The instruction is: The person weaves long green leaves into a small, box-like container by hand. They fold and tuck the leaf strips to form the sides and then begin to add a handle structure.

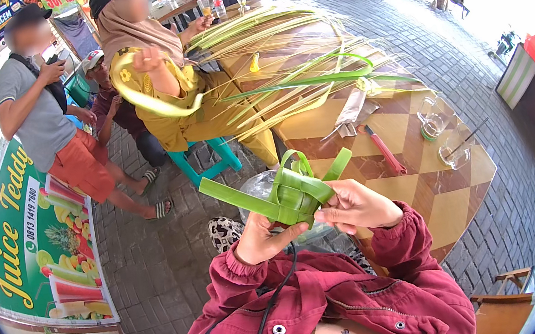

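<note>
A woven green palm-leaf pouch [296,198] is held up between my two hands, in front of the jacket. Loose strip ends stick out at its left and upper right, and a loop stands at its top. My left hand [266,237] grips the lower left side, thumb across the front. With thumb and fingers, my right hand [355,206] pinches the right edge and a strip there. Behind the pouch lies a clear plastic bag [255,188], partly hidden. On the table, to the right, rests a red-handled knife [386,152].
Long palm-leaf strips [297,83] spread over the checkered table [443,210]. Two glass mugs [455,151] stand near its right edge. A seated person in yellow [163,89] moves a pale strip beside a teal stool [204,159]. Another person stands at the left.
</note>
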A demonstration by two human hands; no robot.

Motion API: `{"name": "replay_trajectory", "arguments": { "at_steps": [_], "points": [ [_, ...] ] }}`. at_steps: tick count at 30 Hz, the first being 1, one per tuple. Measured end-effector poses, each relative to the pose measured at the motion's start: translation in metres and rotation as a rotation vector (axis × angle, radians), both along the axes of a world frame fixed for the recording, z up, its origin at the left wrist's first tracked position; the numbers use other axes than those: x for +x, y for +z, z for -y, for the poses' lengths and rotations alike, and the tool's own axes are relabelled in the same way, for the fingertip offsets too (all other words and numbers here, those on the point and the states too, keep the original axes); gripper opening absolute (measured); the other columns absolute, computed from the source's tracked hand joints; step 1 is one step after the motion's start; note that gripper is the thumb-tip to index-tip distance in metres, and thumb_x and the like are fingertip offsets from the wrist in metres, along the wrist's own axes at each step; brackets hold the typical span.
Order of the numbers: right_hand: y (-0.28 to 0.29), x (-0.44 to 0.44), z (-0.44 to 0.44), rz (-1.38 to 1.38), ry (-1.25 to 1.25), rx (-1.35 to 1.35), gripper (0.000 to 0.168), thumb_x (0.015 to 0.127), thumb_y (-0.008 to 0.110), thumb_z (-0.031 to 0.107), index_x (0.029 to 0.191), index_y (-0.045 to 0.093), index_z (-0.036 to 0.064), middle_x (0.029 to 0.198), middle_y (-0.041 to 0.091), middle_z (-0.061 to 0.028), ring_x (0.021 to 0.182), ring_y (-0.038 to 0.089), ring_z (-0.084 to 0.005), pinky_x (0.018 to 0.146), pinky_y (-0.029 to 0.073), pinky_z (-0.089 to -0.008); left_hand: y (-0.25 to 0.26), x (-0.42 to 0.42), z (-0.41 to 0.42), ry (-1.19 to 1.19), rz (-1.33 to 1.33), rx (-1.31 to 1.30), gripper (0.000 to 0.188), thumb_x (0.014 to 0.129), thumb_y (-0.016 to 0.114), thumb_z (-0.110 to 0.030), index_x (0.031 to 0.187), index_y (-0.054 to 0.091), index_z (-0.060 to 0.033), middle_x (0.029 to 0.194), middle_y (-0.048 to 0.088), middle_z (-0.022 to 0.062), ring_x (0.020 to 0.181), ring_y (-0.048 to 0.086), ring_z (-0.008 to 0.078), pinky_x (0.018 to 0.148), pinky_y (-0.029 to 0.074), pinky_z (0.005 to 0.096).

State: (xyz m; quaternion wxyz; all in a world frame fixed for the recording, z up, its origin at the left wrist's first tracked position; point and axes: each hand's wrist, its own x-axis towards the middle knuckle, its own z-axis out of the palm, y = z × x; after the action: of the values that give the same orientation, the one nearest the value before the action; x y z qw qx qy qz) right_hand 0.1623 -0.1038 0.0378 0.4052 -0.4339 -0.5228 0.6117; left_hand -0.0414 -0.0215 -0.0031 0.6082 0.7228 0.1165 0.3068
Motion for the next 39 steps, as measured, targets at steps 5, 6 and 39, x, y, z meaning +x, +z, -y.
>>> {"name": "replay_trajectory", "arguments": {
  "at_steps": [5, 6, 39],
  "points": [
    [-0.005, -0.005, -0.004, -0.153, -0.102, -0.052, 0.018, 0.089, 0.06, 0.018, 0.095, 0.059, 0.002, 0.055, 0.048, 0.0049, 0.041, 0.037, -0.0013, 0.038, 0.028, -0.0188, -0.003, 0.0, 0.001, -0.082, -0.001, -0.147, 0.02, 0.081, 0.064, 0.0, 0.101, 0.06, 0.0, 0.088, 0.064, 0.0035, 0.077, 0.059, 0.009, 0.064, 0.047, 0.0227],
    [-0.006, -0.003, -0.003, -0.172, -0.102, -0.055, 0.017, 0.089, 0.06, 0.018, 0.095, 0.06, 0.002, 0.054, 0.047, 0.0054, 0.041, 0.037, -0.0012, 0.038, 0.028, -0.0187, -0.002, -0.002, -0.001, -0.095, 0.022, -0.157, 0.02, 0.082, 0.064, 0.0, 0.101, 0.061, 0.0, 0.089, 0.064, 0.0031, 0.078, 0.058, 0.0088, 0.066, 0.047, 0.0229],
    [-0.023, -0.001, -0.009, -0.154, -0.09, 0.065, 0.019, 0.081, 0.069, 0.013, 0.094, 0.064, 0.0, 0.077, 0.062, -0.0018, 0.062, 0.056, -0.0073, 0.058, 0.047, -0.021, 0.004, -0.008, -0.025, -0.271, 0.028, -0.177, 0.053, 0.077, 0.07, -0.007, 0.126, 0.051, -0.0082, 0.151, 0.005, 0.0138, 0.138, 0.01, 0.0238, 0.109, 0.014, 0.0382]
  ]
}}
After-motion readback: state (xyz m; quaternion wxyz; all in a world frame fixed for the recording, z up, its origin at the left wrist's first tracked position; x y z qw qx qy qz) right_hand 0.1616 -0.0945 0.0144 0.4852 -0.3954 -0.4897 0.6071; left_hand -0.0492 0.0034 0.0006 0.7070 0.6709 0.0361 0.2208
